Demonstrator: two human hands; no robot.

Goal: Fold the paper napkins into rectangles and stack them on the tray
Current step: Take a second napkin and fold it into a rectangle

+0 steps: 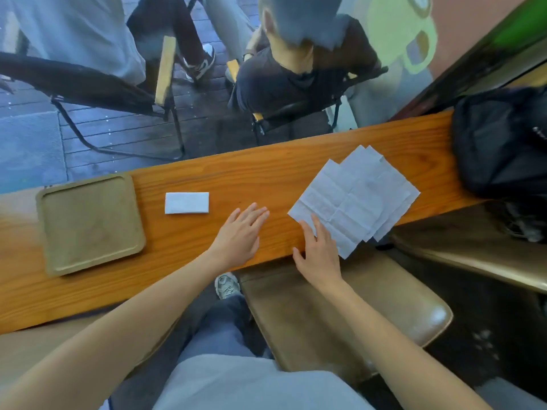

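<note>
A pile of unfolded white paper napkins (355,196) lies fanned out on the right part of the wooden counter (266,173). My right hand (318,251) rests flat with its fingertips on the near corner of the top napkin, fingers apart. One napkin folded into a small rectangle (186,203) lies on the counter between the pile and the tray. The tan square tray (88,223) sits at the left with nothing on it. My left hand (241,235) hovers flat and open over bare wood, between the folded napkin and the pile.
A black backpack (503,143) sits on the counter's right end, close to the pile. A brown padded stool (340,315) stands below the counter on the right. Beyond a window, a person sits on a folding chair (296,93).
</note>
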